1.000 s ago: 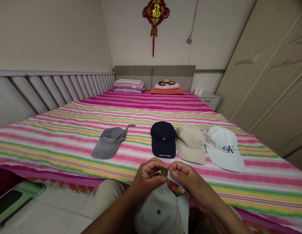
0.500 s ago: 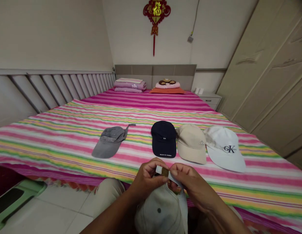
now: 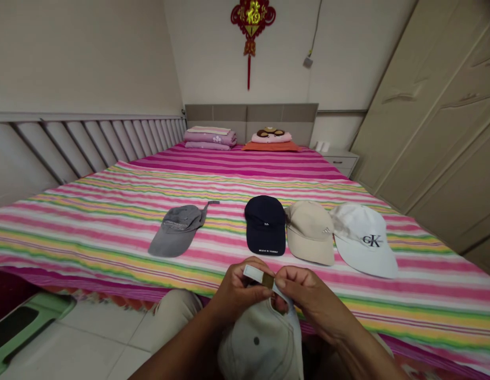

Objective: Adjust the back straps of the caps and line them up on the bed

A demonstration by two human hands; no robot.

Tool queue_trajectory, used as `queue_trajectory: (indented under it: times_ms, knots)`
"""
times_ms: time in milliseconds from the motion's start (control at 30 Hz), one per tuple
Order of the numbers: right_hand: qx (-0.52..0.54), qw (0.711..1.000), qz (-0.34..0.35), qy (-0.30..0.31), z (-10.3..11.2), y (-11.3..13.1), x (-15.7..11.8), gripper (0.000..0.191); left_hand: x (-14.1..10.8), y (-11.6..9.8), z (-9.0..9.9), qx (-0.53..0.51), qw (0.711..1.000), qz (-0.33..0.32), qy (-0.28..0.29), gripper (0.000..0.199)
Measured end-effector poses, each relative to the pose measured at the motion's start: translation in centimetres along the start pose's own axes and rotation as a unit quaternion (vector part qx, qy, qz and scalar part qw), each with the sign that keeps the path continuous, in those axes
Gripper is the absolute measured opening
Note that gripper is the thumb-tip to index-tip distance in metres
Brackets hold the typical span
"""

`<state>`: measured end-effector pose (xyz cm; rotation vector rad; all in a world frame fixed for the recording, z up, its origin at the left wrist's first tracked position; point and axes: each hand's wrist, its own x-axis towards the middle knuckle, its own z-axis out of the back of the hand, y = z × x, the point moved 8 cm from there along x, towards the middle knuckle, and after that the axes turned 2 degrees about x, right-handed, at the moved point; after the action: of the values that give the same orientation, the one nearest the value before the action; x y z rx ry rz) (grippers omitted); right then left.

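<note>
A pale grey-green baseball cap [image 3: 260, 338] is held near my lap, its back strap raised toward me. The strap [image 3: 253, 273] passes through a brass-coloured buckle [image 3: 268, 281], and its light end sticks out to the left. My left hand [image 3: 245, 290] pinches the cap by the buckle. On the other side, my right hand [image 3: 302, 293] grips the strap between thumb and finger. Beyond my hands lie a navy cap [image 3: 265, 224], a beige cap [image 3: 311, 232] and a white cap [image 3: 365, 240] in a row. Apart on the left is a grey cap [image 3: 177, 229] with its strap loose.
Striped bedding [image 3: 110, 227] covers the bed before me. Folded purple bedding [image 3: 211, 138] and a pink pillow [image 3: 271, 138] lie by the headboard. A railing [image 3: 122, 138] runs along the left. A green stool [image 3: 42, 316] stands on the tiled floor at lower left.
More of the strap's light end now sticks out to the left of the buckle. My hands stay in nearly the same place, and the caps on the bed have not moved.
</note>
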<state>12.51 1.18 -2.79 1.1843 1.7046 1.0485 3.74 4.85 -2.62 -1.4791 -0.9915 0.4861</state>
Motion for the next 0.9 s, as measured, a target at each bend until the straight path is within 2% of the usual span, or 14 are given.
queue_trajectory:
  times_ms: [133,300,500,600,733,800,900]
  knots:
    - [-0.009,0.999,-0.007,0.037,-0.1,-0.1,-0.2,0.031,-0.1,0.2,0.5,-0.012,1.0,0.015,-0.01,0.024]
    - [-0.021,1.0,-0.014,0.009,0.6,-0.4,0.1,0.031,0.1,0.2,0.4,-0.003,1.0,0.014,-0.004,0.025]
    - [-0.03,0.999,-0.024,-0.008,0.9,-0.5,0.3,0.027,0.2,0.3,0.2,0.041,0.998,0.045,0.018,0.028]
    - [-0.045,0.998,-0.03,-0.018,1.1,-0.6,0.5,0.028,0.0,0.9,0.3,0.0,0.994,0.098,0.057,0.039]
    - [-0.079,0.996,-0.039,-0.018,1.0,-0.4,0.6,0.027,0.0,1.7,0.8,-0.098,0.972,0.187,0.1,0.06]
    - [-0.092,0.994,-0.055,-0.014,0.9,-0.2,0.8,0.026,0.3,1.8,1.3,-0.107,0.964,0.222,0.1,0.056]
    - [-0.068,0.994,-0.087,0.026,0.6,-0.1,1.1,0.025,0.4,2.1,1.7,-0.094,0.947,0.286,0.113,0.037]
